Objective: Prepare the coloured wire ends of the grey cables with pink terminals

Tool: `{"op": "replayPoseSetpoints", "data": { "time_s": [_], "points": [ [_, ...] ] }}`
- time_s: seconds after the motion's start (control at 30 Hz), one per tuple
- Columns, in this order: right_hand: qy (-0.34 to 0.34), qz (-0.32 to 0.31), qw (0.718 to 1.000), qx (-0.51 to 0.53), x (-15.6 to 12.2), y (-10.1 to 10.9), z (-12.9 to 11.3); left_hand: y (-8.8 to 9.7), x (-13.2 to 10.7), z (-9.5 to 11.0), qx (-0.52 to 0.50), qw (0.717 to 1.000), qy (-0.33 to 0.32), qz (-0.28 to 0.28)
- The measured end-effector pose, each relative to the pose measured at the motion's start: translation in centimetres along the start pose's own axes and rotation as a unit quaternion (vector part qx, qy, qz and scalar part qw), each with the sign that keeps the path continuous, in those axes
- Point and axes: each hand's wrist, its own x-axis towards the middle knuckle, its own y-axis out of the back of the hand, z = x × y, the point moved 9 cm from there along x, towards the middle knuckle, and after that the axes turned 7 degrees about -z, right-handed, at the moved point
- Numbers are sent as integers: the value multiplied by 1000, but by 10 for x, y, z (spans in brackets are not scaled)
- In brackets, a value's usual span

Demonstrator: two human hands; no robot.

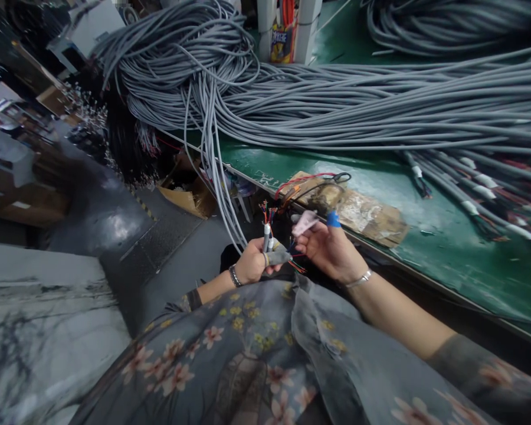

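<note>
In front of my body, my left hand [251, 264] is closed around the ends of several grey cables [230, 215]. Stripped colored wires [268, 211] stick up past white wraps at the cable ends, and orange and green wires [297, 267] point right. A grey cover sits on the left thumb. My right hand [336, 257] is just to the right, palm turned inward, thumb raised apart from its half-curled fingers. Blue tape [333, 219] wraps that thumb, and a pinkish cover [305, 224] is on a finger. The right fingertips are close to the wires; any contact is unclear.
A large grey cable bundle [292, 112] lies across the green table [256, 162]. Stained cardboard [371, 221] with red and black leads lies at the table edge. Stripped cable ends [484, 192] lie right. An open carton [190, 195] stands below, and a pale surface [48, 330] lies left.
</note>
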Motion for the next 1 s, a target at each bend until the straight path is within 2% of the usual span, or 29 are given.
{"op": "replayPoseSetpoints", "data": {
  "time_s": [0.1, 0.2, 0.47, 0.73, 1.0],
  "points": [
    [-13, 24, 999, 29, -3, 1, 0, 5, -6, 2, 12, 999, -5, 43],
    [11, 37, 999, 19, -4, 3, -6, 5, -7, 3, 20, 998, -4, 62],
    [45, 10, 998, -48, 0, 1, -10, 1, -1, 4, 30, 997, 3, 77],
    [50, 1, 998, -49, 2, -3, -9, 1, 1, 3, 31, 996, 3, 78],
    [56, 44, 997, -36, 3, 1, -10, 3, 5, -5, 25, 995, 26, 88]
  ]
}}
